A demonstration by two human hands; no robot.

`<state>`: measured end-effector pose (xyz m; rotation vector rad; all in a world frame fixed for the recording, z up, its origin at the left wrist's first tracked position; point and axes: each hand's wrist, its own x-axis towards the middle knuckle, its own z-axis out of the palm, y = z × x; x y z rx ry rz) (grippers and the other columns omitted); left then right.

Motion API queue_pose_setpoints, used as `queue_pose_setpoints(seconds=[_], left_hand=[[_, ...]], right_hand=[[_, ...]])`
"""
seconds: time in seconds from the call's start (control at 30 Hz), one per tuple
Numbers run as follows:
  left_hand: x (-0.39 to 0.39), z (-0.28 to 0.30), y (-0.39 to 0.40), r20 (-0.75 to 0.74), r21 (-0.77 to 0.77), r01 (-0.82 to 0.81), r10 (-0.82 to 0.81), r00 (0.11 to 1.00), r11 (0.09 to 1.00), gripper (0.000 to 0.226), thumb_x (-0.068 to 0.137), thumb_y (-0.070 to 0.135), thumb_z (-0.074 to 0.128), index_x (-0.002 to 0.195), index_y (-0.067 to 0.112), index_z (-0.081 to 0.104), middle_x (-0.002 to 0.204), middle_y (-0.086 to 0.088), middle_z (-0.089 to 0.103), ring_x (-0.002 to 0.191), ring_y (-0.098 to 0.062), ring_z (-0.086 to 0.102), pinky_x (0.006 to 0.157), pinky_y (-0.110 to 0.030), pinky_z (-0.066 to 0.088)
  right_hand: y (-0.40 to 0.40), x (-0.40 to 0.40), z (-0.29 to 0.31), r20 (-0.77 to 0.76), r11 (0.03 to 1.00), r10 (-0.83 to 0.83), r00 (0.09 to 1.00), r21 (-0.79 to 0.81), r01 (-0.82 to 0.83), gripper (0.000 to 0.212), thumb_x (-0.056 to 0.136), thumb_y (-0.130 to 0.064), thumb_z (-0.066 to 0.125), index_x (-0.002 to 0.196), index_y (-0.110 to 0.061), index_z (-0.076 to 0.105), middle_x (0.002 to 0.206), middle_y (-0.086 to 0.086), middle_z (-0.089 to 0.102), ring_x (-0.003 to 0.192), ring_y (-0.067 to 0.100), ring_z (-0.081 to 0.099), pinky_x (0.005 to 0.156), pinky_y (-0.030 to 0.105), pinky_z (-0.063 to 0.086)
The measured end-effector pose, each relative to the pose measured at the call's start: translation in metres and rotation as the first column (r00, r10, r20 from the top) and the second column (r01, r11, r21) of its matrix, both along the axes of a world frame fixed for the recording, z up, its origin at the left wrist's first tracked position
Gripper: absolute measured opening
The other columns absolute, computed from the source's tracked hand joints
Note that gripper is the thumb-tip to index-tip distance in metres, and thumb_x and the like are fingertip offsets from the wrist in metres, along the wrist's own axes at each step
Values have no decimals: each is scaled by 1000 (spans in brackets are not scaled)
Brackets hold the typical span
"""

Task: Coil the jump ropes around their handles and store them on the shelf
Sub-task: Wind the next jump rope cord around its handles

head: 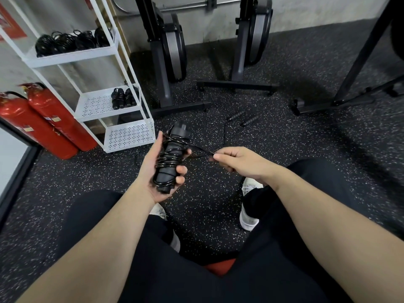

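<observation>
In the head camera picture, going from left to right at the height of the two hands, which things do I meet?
Fire extinguishers → white shelf → left hand holding the coiled handles → stretched cord → right hand pinching it.

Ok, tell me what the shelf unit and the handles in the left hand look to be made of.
Shelf unit: probably white-painted sheet metal, thin with punched hole patterns. Handles: matte black, likely foam or soft rubber; their dull, unreflective surface contrasts with the glossy coated cord.

Coiled ropes on white shelf.
</observation>
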<state>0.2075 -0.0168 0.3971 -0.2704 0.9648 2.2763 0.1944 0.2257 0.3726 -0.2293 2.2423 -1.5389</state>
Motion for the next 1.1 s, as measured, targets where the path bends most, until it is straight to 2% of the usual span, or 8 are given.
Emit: queue_pose_setpoints(seconds=[0.17, 0.37, 0.5, 0.6, 0.73, 0.87, 0.97, 1.1], left_hand=[[3, 6, 0, -79, -41, 125, -128, 989, 991, 64, 93, 67, 44, 128, 16, 61, 91, -5, 64, 40, -12, 55, 32, -23, 46], [4, 5, 7, -111, -322, 384, -438, 892, 865, 71, 84, 74, 54, 111, 10, 70, 91, -11, 66, 47, -17, 58, 41, -28, 52], [10, 16, 18, -11, -550, 478, -579, 816, 684, 68, 93, 69, 39, 104, 8, 67, 67, -5, 69, 46, -16, 60, 44, -26, 54], [7, 10, 21, 44, -613, 529, -643, 764, 586, 82, 80, 70, 63, 142, 18, 50, 101, -9, 77, 58, -21, 67, 50, -32, 58], [7, 2, 25, 114, -704, 557, -703, 702, 441, 95, 89, 47, 73, 158, 53, 9, 121, -15, 70, 76, -31, 73, 67, -42, 63], [8, -6, 27, 98, -771, 523, -744, 661, 363, 87, 82, 45, 82, 147, 63, 27, 129, -5, 67, 91, -27, 74, 86, -48, 60], [6, -13, 27, 111, -837, 465, -741, 662, 289, 91, 69, 59, 86, 144, 54, 34, 129, 1, 65, 102, -23, 72, 90, -45, 59], [4, -22, 32, 72, -854, 399, -684, 726, 335, 86, 62, 62, 88, 135, 43, 48, 118, 0, 72, 97, -25, 76, 85, -49, 62]], right_hand=[[-1, 1, 2, 56, 998, -65, 996, -7, 66, 19, 90, -49, 71, 79, -36, 78, 64, -10, 57, 64, 12, 49, 65, 30, 37], [0, 0, -3, 101, 973, -179, 979, 163, 161, 45, 67, -68, 78, 68, -23, 76, 68, 3, 58, 58, 18, 47, 58, 29, 41], [-1, -4, -5, 66, 946, -231, 971, 248, 209, 18, 80, -30, 77, 68, -18, 71, 51, -4, 54, 53, 19, 40, 52, 27, 32], [-2, -8, -8, 2, 915, -162, 987, 375, 150, 17, 83, -19, 75, 69, -26, 68, 71, -1, 70, 64, 24, 57, 60, 31, 48], [-7, -5, -5, -98, 847, -85, 992, 518, 124, 27, 76, -56, 80, 75, -31, 71, 78, -5, 72, 76, 20, 68, 71, 37, 57], [-11, 0, 3, -171, 816, -37, 985, 563, 129, 41, 68, -64, 82, 84, -28, 73, 79, -8, 69, 76, 15, 65, 69, 33, 54], [-13, 1, 6, -191, 823, -40, 981, 551, 141, 37, 69, -61, 84, 85, -31, 68, 79, -10, 66, 74, 12, 62, 66, 30, 50], [-21, 4, 10, -277, 836, -52, 959, 514, 194, 29, 73, -56, 83, 75, -37, 61, 81, -14, 66, 79, 8, 61, 68, 30, 50]])
